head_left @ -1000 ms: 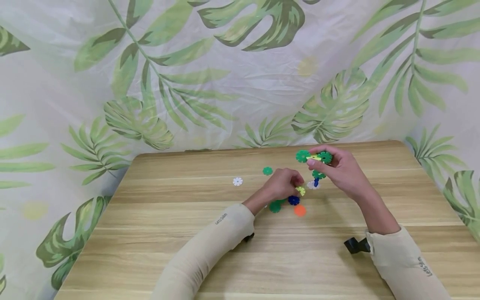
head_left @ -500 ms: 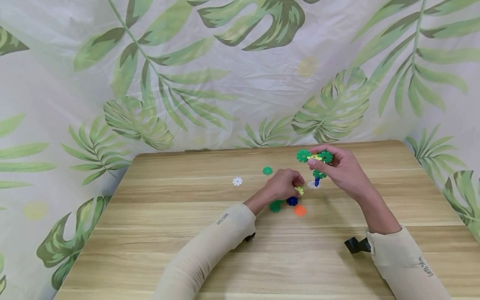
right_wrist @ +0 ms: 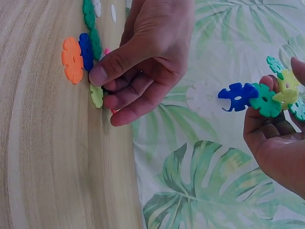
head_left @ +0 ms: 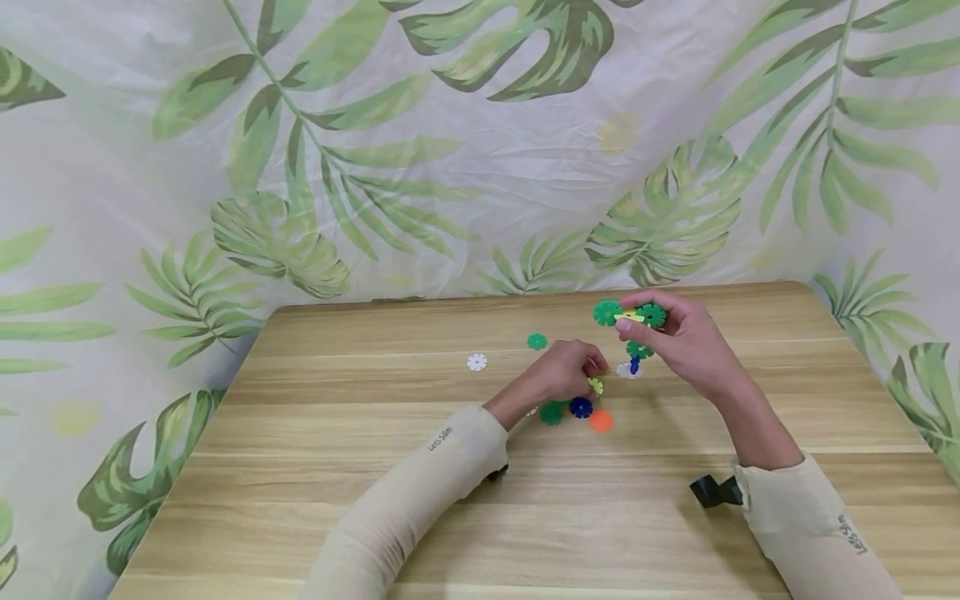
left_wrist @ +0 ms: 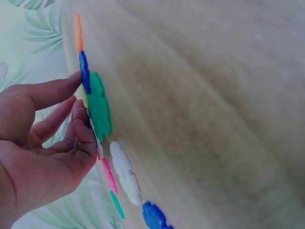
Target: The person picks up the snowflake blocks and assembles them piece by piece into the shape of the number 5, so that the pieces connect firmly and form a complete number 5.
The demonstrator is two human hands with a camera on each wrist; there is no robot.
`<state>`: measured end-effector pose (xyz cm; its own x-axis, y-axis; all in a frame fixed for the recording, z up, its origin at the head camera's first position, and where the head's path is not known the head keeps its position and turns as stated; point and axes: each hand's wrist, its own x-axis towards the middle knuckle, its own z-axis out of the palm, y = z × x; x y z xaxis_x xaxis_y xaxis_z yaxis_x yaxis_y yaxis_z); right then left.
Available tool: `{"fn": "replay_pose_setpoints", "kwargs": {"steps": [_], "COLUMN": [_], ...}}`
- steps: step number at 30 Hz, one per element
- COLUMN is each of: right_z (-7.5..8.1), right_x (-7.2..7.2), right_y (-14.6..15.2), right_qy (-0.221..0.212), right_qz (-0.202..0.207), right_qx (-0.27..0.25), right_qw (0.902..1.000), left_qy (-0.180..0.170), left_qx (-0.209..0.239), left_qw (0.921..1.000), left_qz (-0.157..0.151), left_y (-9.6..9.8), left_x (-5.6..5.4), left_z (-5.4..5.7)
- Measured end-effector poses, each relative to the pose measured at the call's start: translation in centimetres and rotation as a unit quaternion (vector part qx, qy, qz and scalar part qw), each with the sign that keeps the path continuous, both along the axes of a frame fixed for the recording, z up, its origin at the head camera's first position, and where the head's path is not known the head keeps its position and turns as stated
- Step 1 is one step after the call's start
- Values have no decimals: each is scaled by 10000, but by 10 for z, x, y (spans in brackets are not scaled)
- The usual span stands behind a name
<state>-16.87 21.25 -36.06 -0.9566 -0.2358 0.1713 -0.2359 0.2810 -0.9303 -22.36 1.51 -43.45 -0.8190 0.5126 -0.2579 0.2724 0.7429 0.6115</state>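
My right hand [head_left: 678,337] holds a joined chain of notched plastic snowflake discs [right_wrist: 267,101] above the table's right side. Thumb and fingers grip its yellow and green discs, while a blue one and a pale white one [right_wrist: 202,98] hang off the end. To the left, my left hand [head_left: 568,369] is down at the tabletop, thumb and fingertips curled at a yellow-green snowflake disc [right_wrist: 96,97]. Right beside those fingertips lies a dark blue disc [head_left: 581,407]. A green disc [head_left: 552,412] and an orange disc [head_left: 601,421] lie close by.
Further left on the wooden table [head_left: 337,467] are a white disc [head_left: 477,362] and a small green disc [head_left: 537,341]. Under the left hand, its wrist view shows a pink disc [left_wrist: 109,175] and another white disc [left_wrist: 125,172]. A leaf-print cloth [head_left: 480,167] hangs behind.
The yellow-green and blue discs by my left fingertips have shifted slightly left and nearer me, and the yellow-green one looks narrower. My right hand and its chain stay almost still.
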Motion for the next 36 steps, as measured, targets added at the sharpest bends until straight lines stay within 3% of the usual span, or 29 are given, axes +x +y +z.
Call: {"fn": "replay_pose_setpoints", "kwargs": {"steps": [15,20,27,36], "right_z": [-8,-10,-10,-10], "right_x": [2,3,3,2], "right_y": [5,8,10,8], "right_qy": [-54,-86,-112,-26], "right_qz": [227,150,168,146], "right_qx": [168,276,133,136], "right_qw": [9996,9995,9997,9998], "left_qy": [-7,-45,152,330], "left_qx": [-80,275,989,1752], "left_qw": [9995,9992,9947,9835], "left_qz": [-296,-284,-229,321], "left_y": [-3,-10,-29,-62], "left_x": [4,4,4,13], "left_z": [4,7,23,41]}}
